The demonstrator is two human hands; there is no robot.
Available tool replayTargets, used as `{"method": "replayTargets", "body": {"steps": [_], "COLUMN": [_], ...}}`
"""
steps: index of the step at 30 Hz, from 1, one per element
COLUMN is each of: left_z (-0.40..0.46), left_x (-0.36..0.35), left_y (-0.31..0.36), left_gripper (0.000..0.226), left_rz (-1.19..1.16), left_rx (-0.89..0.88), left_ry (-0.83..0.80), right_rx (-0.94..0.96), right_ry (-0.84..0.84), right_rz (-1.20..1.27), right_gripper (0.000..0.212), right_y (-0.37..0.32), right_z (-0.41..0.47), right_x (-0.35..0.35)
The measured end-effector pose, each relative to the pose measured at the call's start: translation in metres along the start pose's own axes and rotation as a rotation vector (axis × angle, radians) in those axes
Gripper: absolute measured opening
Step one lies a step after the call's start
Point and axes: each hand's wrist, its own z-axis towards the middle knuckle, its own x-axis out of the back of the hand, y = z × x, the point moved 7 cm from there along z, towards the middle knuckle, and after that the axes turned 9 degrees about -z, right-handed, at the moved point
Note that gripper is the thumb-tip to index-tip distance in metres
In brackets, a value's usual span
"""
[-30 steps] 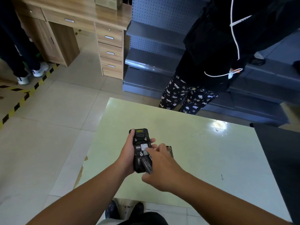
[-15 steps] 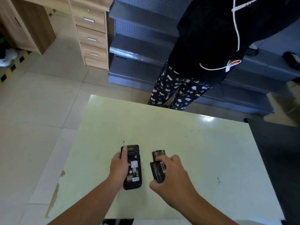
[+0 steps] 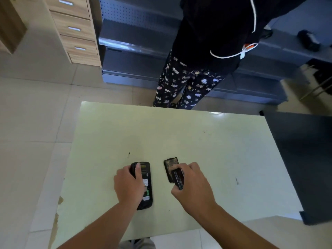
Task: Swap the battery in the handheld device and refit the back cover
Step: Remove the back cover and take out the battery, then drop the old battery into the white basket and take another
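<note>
A pale green table [image 3: 197, 141] carries the work near its near edge. The left hand [image 3: 128, 186] wraps the handheld device [image 3: 146, 187], lying back-up, bay open. The right hand [image 3: 193, 186] pinches the battery [image 3: 178, 178] above the back cover [image 3: 169, 165]. The battery looks freshly out; next it needs setting aside.

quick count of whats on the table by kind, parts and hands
handheld device, back open, under the left hand: 1
back cover, lying flat on the table: 1
battery, held in the right hand: 1
hands, left hand and right hand: 2
total: 5
</note>
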Motion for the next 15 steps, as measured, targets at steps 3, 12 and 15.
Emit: {"method": "replayTargets", "body": {"steps": [3, 12, 15], "left_z": [0.002, -0.046, -0.086], "left_x": [0.007, -0.026, -0.068], "left_y": [0.003, 0.079, 0.122], "left_gripper": [0.044, 0.030, 0.029], "left_rz": [0.075, 0.125, 0.187], "left_rx": [-0.022, -0.478, -0.671], "left_ry": [-0.004, -0.204, -0.346], "right_rx": [-0.032, -0.064, -0.099], "right_ry": [-0.003, 0.058, 0.069], "right_rz": [-0.006, -0.081, -0.086], "right_gripper": [0.044, 0.042, 0.040], "right_y": [0.016, 0.081, 0.119], "right_z": [0.000, -0.015, -0.026], "right_x": [0.007, 0.042, 0.055]}}
